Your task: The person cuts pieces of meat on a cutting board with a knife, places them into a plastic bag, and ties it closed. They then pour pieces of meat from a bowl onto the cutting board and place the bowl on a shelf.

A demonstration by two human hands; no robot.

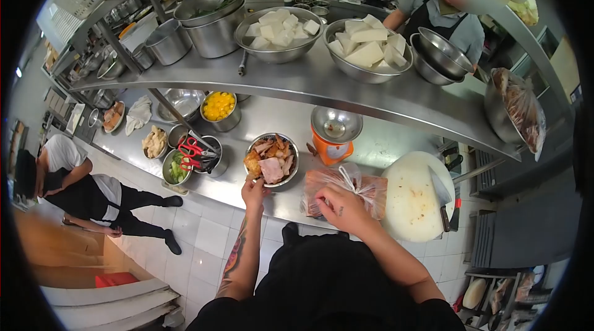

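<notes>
At the table's near edge, a metal bowl (296, 156) holds chunks of browned roasted meat, with a squarish pink piece (270, 170) on top. My left hand (253, 193) has its fingers closed at the bowl's near rim, just below that pink piece. To the right lies a clear plastic bag (371, 191) of reddish-brown meat, its top gathered in a white knot. Over the bag's left part rests my right hand (337, 204), fingers curled on the plastic; the fingertips are partly hidden. An orange kitchen scale (332, 150) with a metal pan stands behind the bag.
A round white cutting board (411, 207) with a cleaver (442, 198) is at right. Left are red-handled scissors (195, 152) and a pot of yellow pieces (219, 107). Bowls of white blocks (368, 46) stand on the overhead shelf (297, 80). Two other people (99, 185) are nearby.
</notes>
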